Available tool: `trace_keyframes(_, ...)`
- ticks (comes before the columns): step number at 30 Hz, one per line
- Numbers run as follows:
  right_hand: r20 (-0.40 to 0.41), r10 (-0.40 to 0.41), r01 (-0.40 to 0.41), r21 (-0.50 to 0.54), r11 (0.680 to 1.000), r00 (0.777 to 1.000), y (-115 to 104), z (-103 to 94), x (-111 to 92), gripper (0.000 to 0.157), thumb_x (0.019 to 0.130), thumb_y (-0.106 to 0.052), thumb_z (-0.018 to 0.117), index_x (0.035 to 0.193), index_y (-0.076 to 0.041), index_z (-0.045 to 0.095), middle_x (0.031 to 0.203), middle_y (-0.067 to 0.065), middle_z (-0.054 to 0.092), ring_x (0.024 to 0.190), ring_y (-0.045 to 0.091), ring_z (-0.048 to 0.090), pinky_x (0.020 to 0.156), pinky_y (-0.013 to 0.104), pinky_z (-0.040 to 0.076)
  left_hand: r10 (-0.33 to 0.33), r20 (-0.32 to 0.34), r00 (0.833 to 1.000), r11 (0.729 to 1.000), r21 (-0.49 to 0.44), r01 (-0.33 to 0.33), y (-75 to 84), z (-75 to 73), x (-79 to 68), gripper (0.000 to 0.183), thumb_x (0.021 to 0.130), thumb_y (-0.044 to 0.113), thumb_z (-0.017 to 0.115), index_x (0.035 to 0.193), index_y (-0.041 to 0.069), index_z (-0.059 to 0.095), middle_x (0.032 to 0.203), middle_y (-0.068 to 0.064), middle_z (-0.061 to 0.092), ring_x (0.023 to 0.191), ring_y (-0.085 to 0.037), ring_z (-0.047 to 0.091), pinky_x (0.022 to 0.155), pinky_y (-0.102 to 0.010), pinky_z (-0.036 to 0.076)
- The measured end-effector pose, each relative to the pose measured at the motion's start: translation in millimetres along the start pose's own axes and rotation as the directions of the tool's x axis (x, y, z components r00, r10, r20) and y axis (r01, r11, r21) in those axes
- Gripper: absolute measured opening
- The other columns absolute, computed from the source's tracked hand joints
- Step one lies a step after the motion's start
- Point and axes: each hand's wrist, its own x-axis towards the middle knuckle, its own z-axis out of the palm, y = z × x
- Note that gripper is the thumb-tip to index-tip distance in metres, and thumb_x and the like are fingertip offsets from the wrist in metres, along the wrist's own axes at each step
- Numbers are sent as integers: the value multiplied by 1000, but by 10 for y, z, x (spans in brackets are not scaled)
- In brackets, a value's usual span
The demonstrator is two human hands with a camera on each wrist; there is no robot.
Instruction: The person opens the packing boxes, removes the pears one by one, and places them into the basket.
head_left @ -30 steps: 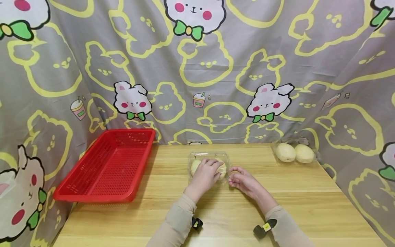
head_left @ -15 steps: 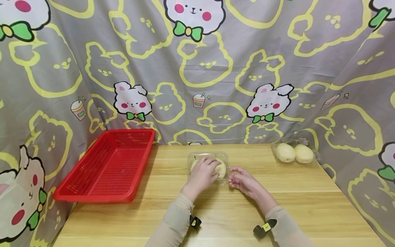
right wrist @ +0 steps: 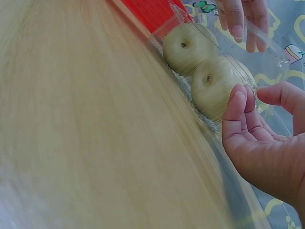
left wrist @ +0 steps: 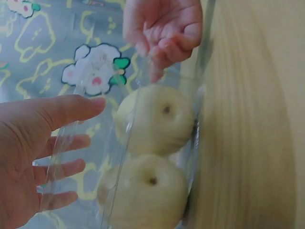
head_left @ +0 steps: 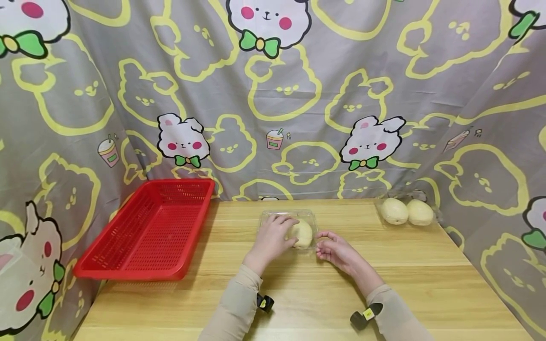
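A clear plastic box with two pale yellow pears side by side in it sits at mid-table. My left hand is over the box's left part with its fingers spread, covering one pear in the head view. The left wrist view shows these fingers apart, gripping no pear, with clear plastic overlapping them. At the box's right end, my right hand has curled fingers and pinches the plastic edge, thumb and fingertips meeting there in the right wrist view.
A red perforated plastic basket stands on the left of the wooden table. At the back right are two more pale yellow pears in clear plastic packaging. A patterned grey curtain hangs behind and on both sides.
My left hand has slid left over the box and its fingers have spread, uncovering more of the right pear. My right hand has stayed at the box's right edge.
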Motion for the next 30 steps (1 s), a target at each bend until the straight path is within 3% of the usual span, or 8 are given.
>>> trace_keyframes(12, -7, -2, 2, -1, 1000, 1000, 5, 4, 3, 26, 95, 2, 49, 119, -3, 43, 77, -1, 65, 70, 9, 64, 67, 21, 54, -78, 18, 997, 993, -84, 79, -190, -121, -7, 50, 81, 45, 75, 126, 24, 64, 126, 1, 66, 117, -24, 58, 97, -44, 48)
trace_keyframes(19, -8, 0, 0, -6, 1000, 1000, 8, 0, 6, 28, 95, 2, 49, 121, -2, 42, 78, -1, 65, 70, 9, 64, 68, 21, 54, -90, -15, 996, 988, -128, 87, -244, -118, -12, 49, 80, 46, 76, 122, 22, 66, 124, -1, 67, 114, -24, 60, 96, -43, 49)
trace_keyframes(30, 0, -8, 8, -20, 1000, 1000, 5, 2, 1, 30, 95, 2, 48, 124, 0, 40, 79, -1, 64, 71, 10, 63, 69, 21, 54, -155, -9, 988, 955, -257, 147, -357, -116, -10, 49, 80, 43, 77, 121, 17, 67, 123, -2, 67, 119, -25, 57, 102, -41, 47)
